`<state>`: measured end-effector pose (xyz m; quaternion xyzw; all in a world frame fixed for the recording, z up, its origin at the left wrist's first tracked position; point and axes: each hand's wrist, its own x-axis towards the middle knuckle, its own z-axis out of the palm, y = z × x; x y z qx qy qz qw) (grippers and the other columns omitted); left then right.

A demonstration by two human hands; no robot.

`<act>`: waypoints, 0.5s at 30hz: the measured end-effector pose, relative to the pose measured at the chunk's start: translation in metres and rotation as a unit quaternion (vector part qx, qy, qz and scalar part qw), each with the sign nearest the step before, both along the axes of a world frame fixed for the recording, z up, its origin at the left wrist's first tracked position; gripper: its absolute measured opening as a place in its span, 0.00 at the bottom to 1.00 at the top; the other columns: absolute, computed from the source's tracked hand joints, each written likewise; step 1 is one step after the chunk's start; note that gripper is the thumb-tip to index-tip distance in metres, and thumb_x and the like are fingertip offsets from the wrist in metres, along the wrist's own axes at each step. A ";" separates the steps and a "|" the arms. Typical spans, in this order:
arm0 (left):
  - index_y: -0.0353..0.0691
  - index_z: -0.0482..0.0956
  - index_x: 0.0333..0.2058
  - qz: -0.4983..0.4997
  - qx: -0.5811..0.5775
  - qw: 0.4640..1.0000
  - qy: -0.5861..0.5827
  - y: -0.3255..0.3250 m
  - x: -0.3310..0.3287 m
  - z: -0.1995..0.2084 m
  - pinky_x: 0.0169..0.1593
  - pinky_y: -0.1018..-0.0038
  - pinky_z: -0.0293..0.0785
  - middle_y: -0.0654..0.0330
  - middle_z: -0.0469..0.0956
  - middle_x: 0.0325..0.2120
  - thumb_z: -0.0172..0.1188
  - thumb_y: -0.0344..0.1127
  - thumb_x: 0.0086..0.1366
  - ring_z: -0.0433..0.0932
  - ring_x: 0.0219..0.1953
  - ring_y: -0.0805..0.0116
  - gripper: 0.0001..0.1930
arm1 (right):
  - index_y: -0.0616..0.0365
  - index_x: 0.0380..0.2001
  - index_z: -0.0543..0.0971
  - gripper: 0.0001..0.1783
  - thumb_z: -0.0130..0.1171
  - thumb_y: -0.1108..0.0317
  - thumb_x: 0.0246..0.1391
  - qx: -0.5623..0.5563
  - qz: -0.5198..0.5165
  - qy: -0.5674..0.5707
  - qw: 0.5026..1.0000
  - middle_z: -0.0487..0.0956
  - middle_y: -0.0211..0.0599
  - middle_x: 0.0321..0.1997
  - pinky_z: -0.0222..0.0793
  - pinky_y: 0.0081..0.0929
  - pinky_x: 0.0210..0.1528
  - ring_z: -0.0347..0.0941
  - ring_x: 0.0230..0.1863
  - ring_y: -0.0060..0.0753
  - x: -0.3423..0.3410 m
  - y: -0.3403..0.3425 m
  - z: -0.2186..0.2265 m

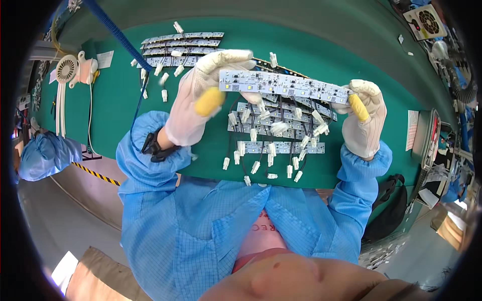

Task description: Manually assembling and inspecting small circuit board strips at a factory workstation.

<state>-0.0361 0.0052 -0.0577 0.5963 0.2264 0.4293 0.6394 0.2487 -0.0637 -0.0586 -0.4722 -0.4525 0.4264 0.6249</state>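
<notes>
Left hand (193,105) and right hand (365,120) hold 1 circuit board (283,86); the far-right tray (427,135) holds indistinct items.

I count one LED strip board (283,86) between my left fingers (226,57) and right fingers (370,87), two yellow finger cots (210,102) on them, four LED boards (183,43) left of my fingers, one desk fan (66,69) farther left, over a dozen white connectors (289,171) below.

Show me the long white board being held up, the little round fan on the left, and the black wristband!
Long white board (282,86): head view, middle of its front face.
Little round fan (66,68): head view, its round grille.
Black wristband (159,149): head view, on the band.
</notes>
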 end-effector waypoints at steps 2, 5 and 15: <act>0.32 0.64 0.53 0.037 0.042 0.996 0.073 0.000 -0.007 -0.011 0.45 0.79 0.71 0.52 0.80 0.33 0.56 0.45 0.62 0.79 0.38 0.72 0.27 | 0.61 0.43 0.71 0.17 0.61 0.67 0.52 -0.099 0.044 -0.029 0.994 0.77 0.37 0.33 0.65 0.16 0.22 0.72 0.25 0.21 0.010 0.002 0.001; 0.31 0.67 0.49 0.037 0.048 0.995 0.083 0.005 -0.011 -0.016 0.42 0.80 0.72 0.54 0.81 0.31 0.58 0.40 0.61 0.79 0.35 0.74 0.23 | 0.61 0.45 0.70 0.20 0.59 0.61 0.54 -0.098 0.026 -0.119 0.988 0.72 0.29 0.21 0.61 0.14 0.21 0.66 0.20 0.17 0.003 0.004 0.000; 0.34 0.73 0.48 0.087 0.129 0.986 0.061 0.007 -0.013 -0.027 0.42 0.78 0.74 0.57 0.80 0.37 0.64 0.43 0.53 0.79 0.37 0.70 0.26 | 0.64 0.48 0.69 0.23 0.56 0.57 0.56 -0.062 0.042 -0.022 0.997 0.72 0.28 0.18 0.57 0.12 0.21 0.64 0.16 0.15 0.002 -0.001 0.002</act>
